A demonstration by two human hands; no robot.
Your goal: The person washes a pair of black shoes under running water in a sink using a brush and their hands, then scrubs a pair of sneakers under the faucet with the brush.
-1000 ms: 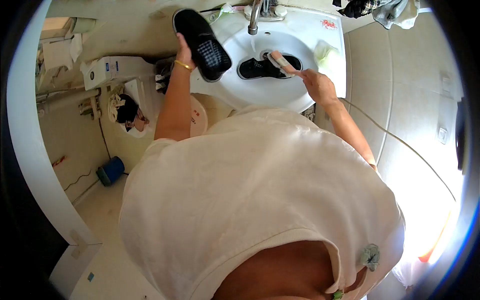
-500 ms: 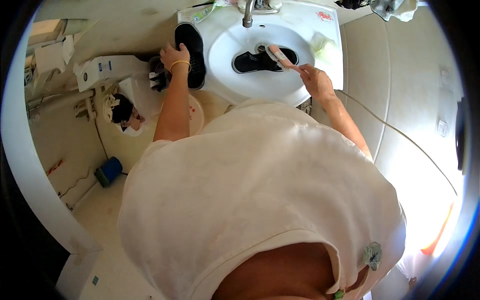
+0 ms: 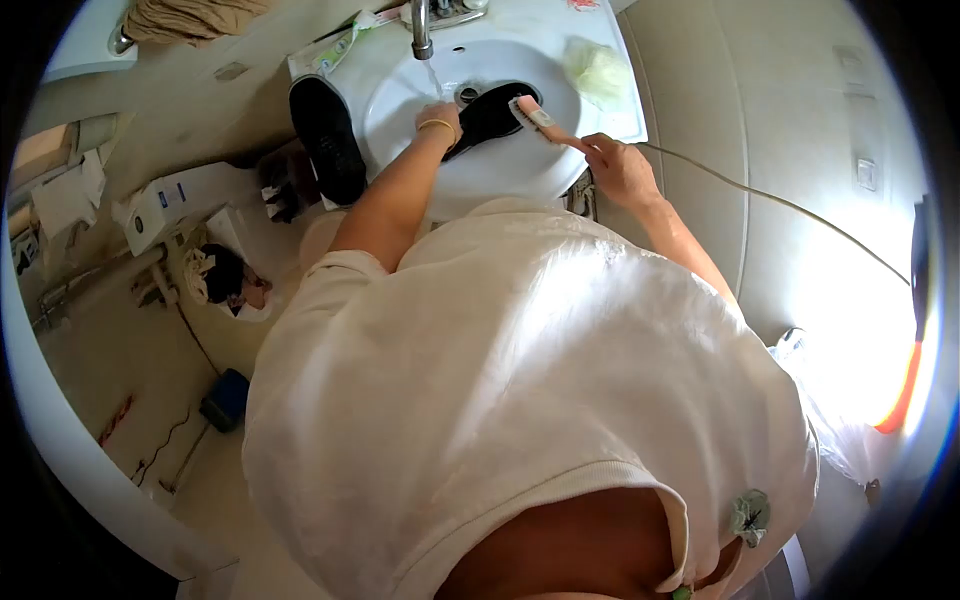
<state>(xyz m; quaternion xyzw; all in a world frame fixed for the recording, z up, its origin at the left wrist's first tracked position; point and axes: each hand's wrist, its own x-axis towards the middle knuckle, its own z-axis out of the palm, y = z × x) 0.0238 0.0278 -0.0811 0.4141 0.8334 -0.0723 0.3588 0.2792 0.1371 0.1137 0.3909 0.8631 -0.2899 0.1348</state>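
A black shoe [image 3: 488, 112] lies tilted in the white sink [image 3: 510, 175]. My left hand [image 3: 438, 120], with a yellow band at the wrist, is closed at the shoe's left side, below the thin stream from the faucet [image 3: 422, 45]; its fingertips are partly hidden. My right hand [image 3: 622, 172] grips the handle of a pink brush [image 3: 540, 118]. The brush's pale bristles rest at the shoe's right part. A second black shoe [image 3: 328, 145] stands on the left rim of the sink counter, apart from both hands.
A crumpled pale yellow plastic bag [image 3: 598, 72] sits on the counter's right side. A green-and-white packet [image 3: 340, 48] lies at the back left. A white box [image 3: 165, 208] and a bag of dark cloth [image 3: 232, 275] are left of the sink. A hose [image 3: 770, 182] runs along the right wall.
My left hand has left the shoe on the counter and moved right into the sink, onto the other shoe. That shoe is now angled. Water now runs from the faucet. The view has shifted.
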